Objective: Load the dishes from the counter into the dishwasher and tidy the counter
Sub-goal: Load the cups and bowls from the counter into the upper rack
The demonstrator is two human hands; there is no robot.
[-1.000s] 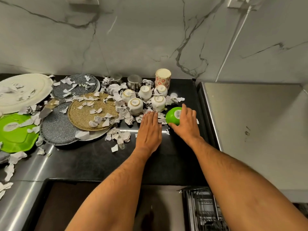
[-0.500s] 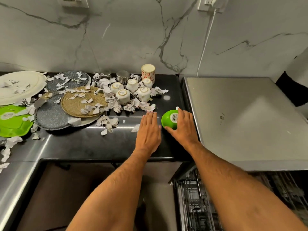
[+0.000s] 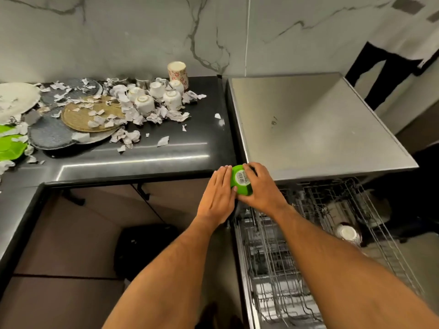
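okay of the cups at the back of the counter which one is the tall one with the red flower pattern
The patterned cup standing furthest back against the wall, right of the steel cup. The white cups before it are shorter, plain and rounded.

veined marble wall (image 3: 118, 39), tiled floor (image 3: 66, 300)

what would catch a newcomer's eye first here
Most likely the bright green bowl, gripped upside down by the right hand with the left hand flat against it, just past the counter edge. Then the torn paper scraps littering the plates and upturned cups behind.
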